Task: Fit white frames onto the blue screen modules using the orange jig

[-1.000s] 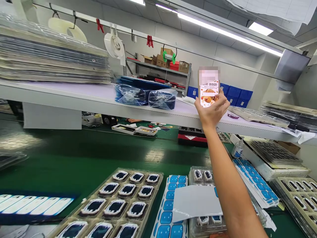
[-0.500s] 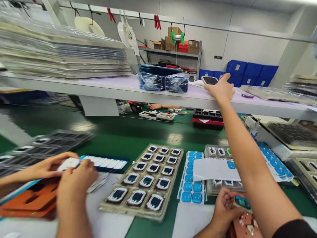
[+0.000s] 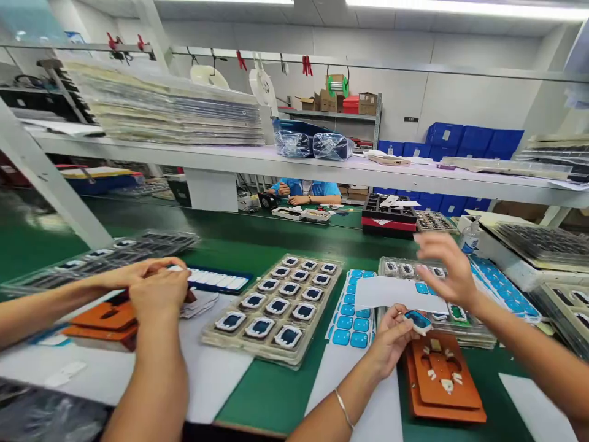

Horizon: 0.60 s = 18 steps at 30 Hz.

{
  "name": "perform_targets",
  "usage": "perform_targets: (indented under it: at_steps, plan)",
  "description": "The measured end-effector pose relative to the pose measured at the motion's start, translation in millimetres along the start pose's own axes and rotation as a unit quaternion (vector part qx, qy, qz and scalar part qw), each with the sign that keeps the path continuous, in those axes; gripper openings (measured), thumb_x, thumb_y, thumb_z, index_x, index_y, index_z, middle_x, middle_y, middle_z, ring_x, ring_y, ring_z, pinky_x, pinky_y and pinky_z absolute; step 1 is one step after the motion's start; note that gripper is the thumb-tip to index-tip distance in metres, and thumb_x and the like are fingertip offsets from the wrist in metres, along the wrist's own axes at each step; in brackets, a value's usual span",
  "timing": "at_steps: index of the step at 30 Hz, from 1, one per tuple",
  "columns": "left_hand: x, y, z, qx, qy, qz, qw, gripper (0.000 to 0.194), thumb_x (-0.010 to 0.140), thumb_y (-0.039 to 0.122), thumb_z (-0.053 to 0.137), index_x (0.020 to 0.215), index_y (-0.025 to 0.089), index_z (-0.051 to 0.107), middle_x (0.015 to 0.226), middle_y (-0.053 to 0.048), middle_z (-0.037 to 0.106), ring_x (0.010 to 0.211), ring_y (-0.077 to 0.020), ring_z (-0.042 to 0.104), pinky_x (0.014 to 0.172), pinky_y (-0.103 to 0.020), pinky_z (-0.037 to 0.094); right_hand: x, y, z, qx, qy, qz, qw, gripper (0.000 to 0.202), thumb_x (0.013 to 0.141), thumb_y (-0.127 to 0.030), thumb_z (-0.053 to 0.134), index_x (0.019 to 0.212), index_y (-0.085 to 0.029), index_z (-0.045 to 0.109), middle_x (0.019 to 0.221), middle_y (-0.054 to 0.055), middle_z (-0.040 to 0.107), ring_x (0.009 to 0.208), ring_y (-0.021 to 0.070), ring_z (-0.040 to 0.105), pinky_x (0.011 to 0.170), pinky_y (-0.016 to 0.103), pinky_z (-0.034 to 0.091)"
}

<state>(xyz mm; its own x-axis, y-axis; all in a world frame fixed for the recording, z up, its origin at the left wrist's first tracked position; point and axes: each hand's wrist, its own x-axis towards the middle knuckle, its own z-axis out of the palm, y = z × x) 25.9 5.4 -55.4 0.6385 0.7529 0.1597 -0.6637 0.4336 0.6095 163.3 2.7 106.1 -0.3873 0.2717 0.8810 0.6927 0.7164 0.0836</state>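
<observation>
The green counter (image 3: 257, 393) carries a fair amount in progress. At its middle, a plastic tray (image 3: 257, 354) of white-rimmed, dark-faced pieces has every pocket filled. A second tray (image 3: 481, 337), partly covered by a white sheet (image 3: 391, 298), holds more such pieces. Left of it lies a blue pad sheet (image 3: 343, 322) with most of its pads in place, so plenty of that stock appears unused.

Nearer the person, the orange fixture (image 3: 460, 399) stands bare in its hollow, ringed by small pale blocks: no piece sits in it. A co-worker's hands (image 3: 163, 288) bend over their own work at the left.

The person's right hand (image 3: 448, 270) is raised, fingers spread, holding nothing. The left hand (image 3: 393, 334) grips the single piece (image 3: 418, 320) by its edge, just above the fixture's far end, its blue face turned up. This one seems partway through handling; at this size, I can't tell whether its face carries a film.
</observation>
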Motion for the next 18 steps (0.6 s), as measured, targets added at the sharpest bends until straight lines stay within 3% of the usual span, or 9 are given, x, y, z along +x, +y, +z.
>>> perform_targets:
  at_steps: [3, 6, 13, 18]
  plan:
    - [-0.6, 2.6, 3.8, -0.006, -0.015, 0.002, 1.0, 0.053, 0.065, 0.032, 0.091, 0.093, 0.018, 0.048, 0.092, -0.004, 0.071, 0.08, -0.014, 0.068, 0.075, -0.023, 0.049, -102.7, -16.9, -13.1, 0.026, -0.044, 0.04, 0.998, 0.027, 0.09, -0.031, 0.06, 0.115, -0.025, 0.054, 0.121, 0.013, 0.061, 0.107, 0.0308, 0.062, 0.079, 0.047, 0.056]
    - [-3.8, 5.3, 7.1, 0.019, -0.036, -0.017, 0.999, 0.052, 0.067, 0.031, 0.09, 0.094, 0.018, 0.048, 0.099, -0.007, 0.071, 0.092, -0.0182, 0.07, 0.083, -0.026, 0.051, -155.3, -18.2, -10.0, 0.04, -0.055, 0.091, 0.994, 0.031, 0.093, -0.044, 0.057, 0.117, -0.024, 0.054, 0.126, 0.016, 0.061, 0.109, 0.0328, 0.06, 0.081, 0.051, 0.055]
    - [-9.1, 1.1, 6.4, 0.102, -0.023, -0.074, 0.992, 0.059, 0.062, 0.038, 0.093, 0.101, 0.018, 0.053, 0.105, -0.007, 0.071, 0.09, -0.019, 0.07, 0.073, -0.024, 0.053, -167.7, -23.2, -2.0, 0.128, -0.045, 0.097, 0.986, 0.019, 0.094, -0.037, 0.065, 0.104, -0.023, 0.057, 0.124, 0.013, 0.064, 0.105, 0.0255, 0.06, 0.086, 0.046, 0.051]
    - [-15.7, -3.4, 8.4, 0.128, -0.023, -0.121, 0.984, 0.057, 0.059, 0.048, 0.092, 0.091, 0.014, 0.06, 0.087, -0.004, 0.072, 0.078, -0.017, 0.071, 0.077, -0.026, 0.056, -166.0, -36.4, -3.0, 0.176, -0.031, 0.11, 0.978, 0.023, 0.092, -0.036, 0.068, 0.105, -0.024, 0.053, 0.124, 0.012, 0.065, 0.106, 0.0243, 0.059, 0.085, 0.044, 0.052]
